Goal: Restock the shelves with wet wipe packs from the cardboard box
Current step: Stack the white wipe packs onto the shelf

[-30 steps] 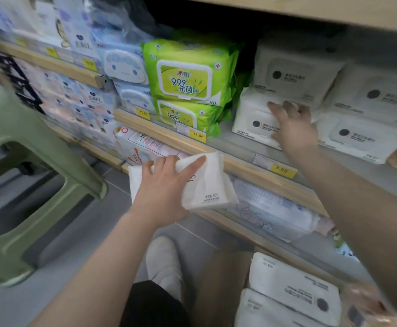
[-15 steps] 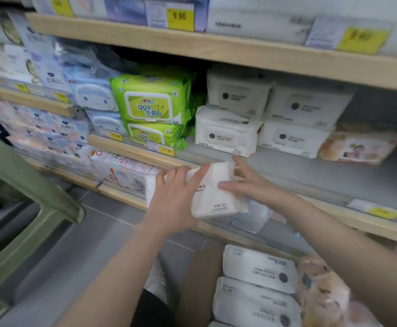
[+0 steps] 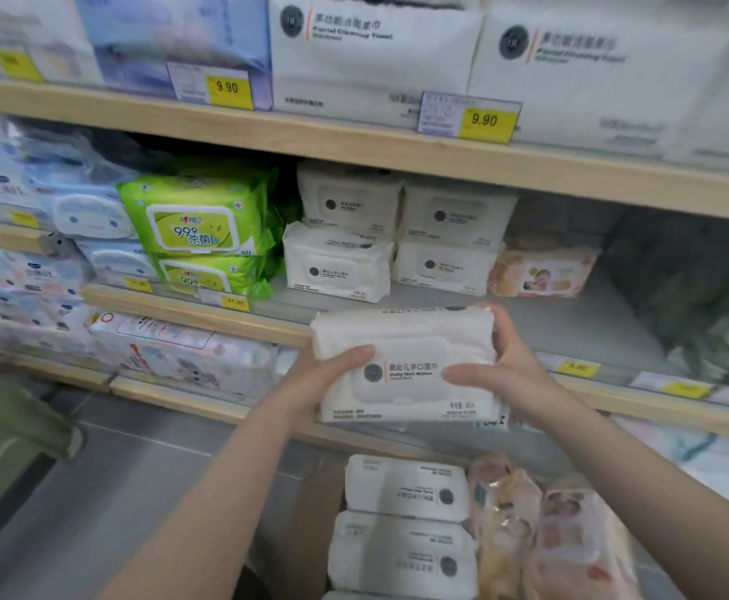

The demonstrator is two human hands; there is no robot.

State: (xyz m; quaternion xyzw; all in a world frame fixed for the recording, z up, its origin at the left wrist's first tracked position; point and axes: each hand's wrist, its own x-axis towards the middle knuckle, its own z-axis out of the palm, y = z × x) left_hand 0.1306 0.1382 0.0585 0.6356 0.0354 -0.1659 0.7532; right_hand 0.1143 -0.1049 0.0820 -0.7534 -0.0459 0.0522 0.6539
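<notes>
I hold a white wet wipe pack (image 3: 406, 352) in front of the middle shelf (image 3: 570, 326), label facing me. My left hand (image 3: 324, 378) grips its left end, thumb across the front. My right hand (image 3: 501, 365) grips its right end, thumb on the label. On the shelf behind stand two stacks of the same white packs (image 3: 341, 266), two high. Below my arms the cardboard box (image 3: 311, 526) holds more white packs (image 3: 406, 487) and pinkish packs (image 3: 505, 521).
Green wipe packs (image 3: 198, 218) and blue packs (image 3: 90, 210) fill the shelf to the left. A peach pack (image 3: 540, 270) lies right of the white stacks, with bare shelf beyond it. A green plastic stool (image 3: 3, 443) stands at the left on the grey floor.
My right hand left the shelf stack and took the pack's right end. Both hands turned the pack label-forward and lifted it toward the middle shelf. The view tilted up.
</notes>
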